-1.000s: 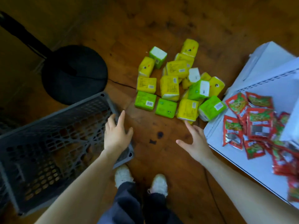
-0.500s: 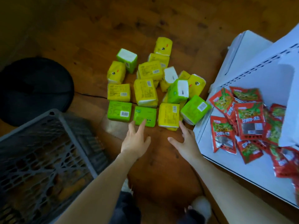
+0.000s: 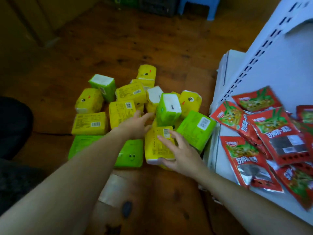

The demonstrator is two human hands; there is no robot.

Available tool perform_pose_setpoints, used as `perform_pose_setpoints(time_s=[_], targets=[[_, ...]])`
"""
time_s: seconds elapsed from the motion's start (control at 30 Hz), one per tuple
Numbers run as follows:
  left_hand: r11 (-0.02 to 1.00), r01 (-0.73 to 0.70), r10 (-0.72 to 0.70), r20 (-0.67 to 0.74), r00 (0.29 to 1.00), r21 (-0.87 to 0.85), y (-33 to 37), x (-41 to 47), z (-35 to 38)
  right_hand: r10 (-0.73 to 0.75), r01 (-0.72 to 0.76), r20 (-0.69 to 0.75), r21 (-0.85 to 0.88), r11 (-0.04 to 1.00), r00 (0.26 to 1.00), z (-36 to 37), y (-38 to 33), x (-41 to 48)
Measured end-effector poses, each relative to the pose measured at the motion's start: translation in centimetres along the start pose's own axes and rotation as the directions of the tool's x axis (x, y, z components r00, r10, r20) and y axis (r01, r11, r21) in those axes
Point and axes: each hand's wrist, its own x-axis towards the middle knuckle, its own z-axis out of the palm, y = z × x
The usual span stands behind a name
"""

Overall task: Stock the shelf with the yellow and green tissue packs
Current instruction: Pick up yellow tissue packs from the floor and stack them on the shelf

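Note:
A heap of yellow and green tissue packs (image 3: 122,114) lies on the wooden floor. My right hand (image 3: 182,154) is on a yellow tissue pack (image 3: 156,146) at the heap's near edge, with the thumb hooked round its near white end and the fingers spread over its top. My left hand (image 3: 135,123) stretches into the heap with straight fingers, touching between a yellow pack (image 3: 121,111) and an upright green pack (image 3: 166,109). A green pack with a smiley face (image 3: 130,154) lies partly under my left forearm. The white shelf (image 3: 271,68) stands to the right.
Several red snack packets (image 3: 264,129) cover the low white shelf board on the right. A dark round object (image 3: 11,122) sits at the left edge. A blue stool (image 3: 196,5) and dark crates stand at the far end of the floor.
Both hands have moved forward from bare floor into the heap. The right hand has come down on the yellow pack. The view has moved closer, and the grey basket has left the frame.

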Motion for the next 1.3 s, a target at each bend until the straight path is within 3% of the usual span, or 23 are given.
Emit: perform_pose_setpoints(time_s=[0.07, 0.13, 0.2, 0.23, 0.33, 0.4, 0.53, 0.63, 0.77, 0.87, 1.0, 1.2, 1.3], targets=[[1.0, 0.012, -0.012, 0.004, 1.0, 0.002, 0.9, 1.2, -2.0, -0.112, 0.111, -0.005, -0.108, 0.988, 0.994, -0.9, -0.6, 1.8], [0.999, 0.023, -0.024, -0.04, 0.999, -0.026, 1.6, 1.2, -2.9, -0.043, 0.043, 0.0, -0.049, 0.998, 0.999, -1.8, -1.5, 2.7], [0.998, 0.024, -0.025, -0.018, 1.0, -0.057, 1.9, 0.1, -2.0, 0.076, -0.076, 0.003, 0.075, 0.994, 0.997, -1.8, -2.0, 1.9], [0.997, 0.021, -0.021, 0.003, 1.0, -0.069, 1.9, -0.5, -1.1, 0.084, -0.085, 0.026, 0.056, 0.995, 0.996, -1.7, -1.9, 1.3], [0.995, 0.029, -0.021, 0.082, 0.996, -0.093, 1.9, -1.5, 0.8, 0.061, -0.05, 0.244, -0.053, 0.997, 0.968, -2.4, -0.9, 0.6], [0.998, 0.053, -0.05, 0.169, 0.984, -0.015, 2.3, -0.8, 0.8, 0.096, -0.055, 0.381, -0.116, 0.992, 0.92, -3.5, -0.2, 1.2], [0.996, 0.048, -0.067, 0.25, 0.966, 0.08, 3.7, -0.4, -0.1, 0.134, -0.062, 0.501, -0.157, 0.986, 0.855, -3.6, 0.3, 1.9], [0.996, 0.038, -0.058, 0.274, 0.96, 0.079, 4.6, -1.5, 0.7, 0.144, -0.093, 0.513, -0.124, 0.988, 0.846, -2.6, -0.1, 1.4], [0.988, 0.06, -0.098, 0.275, 0.956, 0.144, 4.0, -2.0, 1.8, 0.171, -0.06, 0.524, -0.222, 0.973, 0.834, -1.8, -1.2, 0.9], [0.993, 0.101, -0.115, 0.288, 0.951, 0.063, 3.2, -1.7, 1.2, 0.188, -0.067, 0.511, -0.246, 0.967, 0.839, -1.5, -1.8, 1.3], [0.985, 0.167, -0.155, 0.209, 0.966, -0.041, 2.4, -1.7, 0.8, 0.225, -0.198, 0.45, -0.108, 0.974, 0.864, -0.8, -1.7, 1.4], [0.977, 0.162, -0.151, 0.09, 0.984, -0.139, 1.3, -2.0, -0.3, 0.177, -0.233, 0.389, 0.1, 0.967, 0.904, -0.4, -1.5, 0.6], [0.934, 0.19, -0.176, 0.074, 0.982, -0.303, 0.7, -2.0, -1.7, 0.218, -0.275, 0.295, 0.167, 0.947, 0.93, -1.3, -1.9, 1.3]])
